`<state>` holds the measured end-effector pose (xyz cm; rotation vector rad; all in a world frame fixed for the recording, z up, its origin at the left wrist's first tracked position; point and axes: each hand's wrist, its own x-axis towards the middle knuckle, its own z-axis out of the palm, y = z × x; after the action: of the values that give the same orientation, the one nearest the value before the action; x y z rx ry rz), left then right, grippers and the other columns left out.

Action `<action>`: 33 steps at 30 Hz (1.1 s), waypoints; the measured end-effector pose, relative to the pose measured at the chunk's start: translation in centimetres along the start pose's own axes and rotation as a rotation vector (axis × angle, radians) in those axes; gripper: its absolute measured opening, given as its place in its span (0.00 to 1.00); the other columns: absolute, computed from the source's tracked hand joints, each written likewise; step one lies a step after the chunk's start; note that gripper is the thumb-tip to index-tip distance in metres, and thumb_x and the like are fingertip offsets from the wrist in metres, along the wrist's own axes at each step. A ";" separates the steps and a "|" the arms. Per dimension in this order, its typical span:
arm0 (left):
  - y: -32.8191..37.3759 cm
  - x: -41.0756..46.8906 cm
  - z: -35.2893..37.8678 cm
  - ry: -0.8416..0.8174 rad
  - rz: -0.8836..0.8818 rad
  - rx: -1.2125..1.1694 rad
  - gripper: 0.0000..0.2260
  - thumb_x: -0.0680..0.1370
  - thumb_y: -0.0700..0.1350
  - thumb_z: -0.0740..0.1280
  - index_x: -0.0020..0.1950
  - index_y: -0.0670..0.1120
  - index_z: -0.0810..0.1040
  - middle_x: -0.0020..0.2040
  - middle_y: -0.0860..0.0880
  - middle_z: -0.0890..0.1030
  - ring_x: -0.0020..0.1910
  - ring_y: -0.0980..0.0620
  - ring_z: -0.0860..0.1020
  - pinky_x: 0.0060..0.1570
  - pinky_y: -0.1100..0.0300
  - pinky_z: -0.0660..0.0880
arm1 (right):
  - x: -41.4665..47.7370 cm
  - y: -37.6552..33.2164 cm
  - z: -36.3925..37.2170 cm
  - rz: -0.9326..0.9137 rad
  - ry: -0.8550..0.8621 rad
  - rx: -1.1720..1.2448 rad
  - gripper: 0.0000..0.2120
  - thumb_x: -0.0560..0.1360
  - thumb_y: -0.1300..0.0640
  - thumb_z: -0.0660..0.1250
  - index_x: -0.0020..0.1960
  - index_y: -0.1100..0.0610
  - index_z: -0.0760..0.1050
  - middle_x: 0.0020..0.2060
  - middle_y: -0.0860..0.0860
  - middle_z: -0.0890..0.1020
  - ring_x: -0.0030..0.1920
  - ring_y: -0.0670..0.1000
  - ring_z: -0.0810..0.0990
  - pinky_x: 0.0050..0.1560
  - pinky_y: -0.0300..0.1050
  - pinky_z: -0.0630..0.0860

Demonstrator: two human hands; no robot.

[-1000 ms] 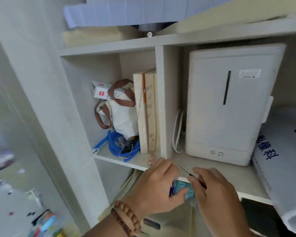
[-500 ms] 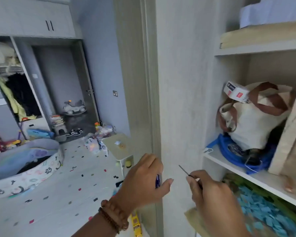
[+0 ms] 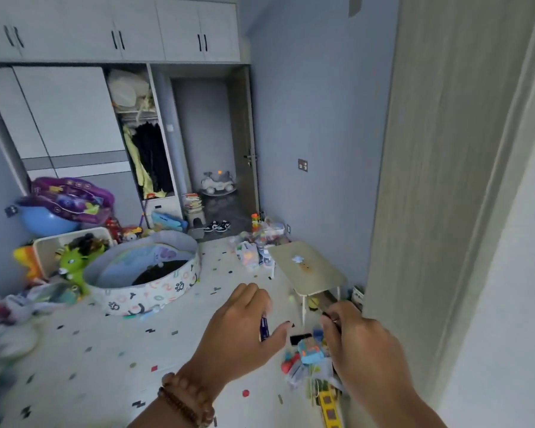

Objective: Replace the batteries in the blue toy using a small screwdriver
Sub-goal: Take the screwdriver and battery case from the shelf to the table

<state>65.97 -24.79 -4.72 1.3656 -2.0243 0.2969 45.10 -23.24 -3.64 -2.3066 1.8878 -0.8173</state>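
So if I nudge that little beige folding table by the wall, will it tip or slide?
The table probably slides easily: its top looks thin, so likely light, on a smooth floor. It may tip too, since the visible legs look slender.

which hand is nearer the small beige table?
Right. The right hand, pinching a thin screwdriver, sits just below the small beige table at its near leg. The left hand, holding a blue battery, is further to the table's left.
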 end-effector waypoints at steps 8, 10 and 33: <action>-11.9 5.1 3.1 -0.031 -0.088 0.082 0.16 0.75 0.63 0.64 0.44 0.50 0.71 0.40 0.55 0.71 0.41 0.57 0.67 0.37 0.72 0.62 | 11.9 -3.9 8.0 -0.083 -0.005 0.034 0.13 0.83 0.41 0.53 0.56 0.46 0.72 0.36 0.47 0.84 0.41 0.51 0.85 0.40 0.47 0.81; -14.7 7.1 4.4 -0.053 -0.095 0.108 0.17 0.75 0.64 0.64 0.45 0.51 0.72 0.41 0.55 0.71 0.41 0.57 0.67 0.37 0.73 0.61 | 15.6 -4.3 10.4 -0.109 -0.008 0.050 0.12 0.83 0.42 0.54 0.56 0.46 0.71 0.38 0.47 0.86 0.42 0.51 0.86 0.43 0.47 0.81; -51.5 34.2 23.2 -0.130 -0.089 0.015 0.17 0.73 0.67 0.63 0.44 0.53 0.71 0.39 0.59 0.70 0.34 0.56 0.69 0.34 0.70 0.69 | 58.4 -8.8 35.1 0.004 -0.109 0.069 0.13 0.82 0.39 0.54 0.56 0.44 0.72 0.41 0.45 0.86 0.44 0.49 0.83 0.45 0.45 0.79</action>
<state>94.56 -84.11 -9.29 1.5142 -2.0627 0.1886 74.62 -85.02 -9.39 -2.2568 1.7903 -0.7285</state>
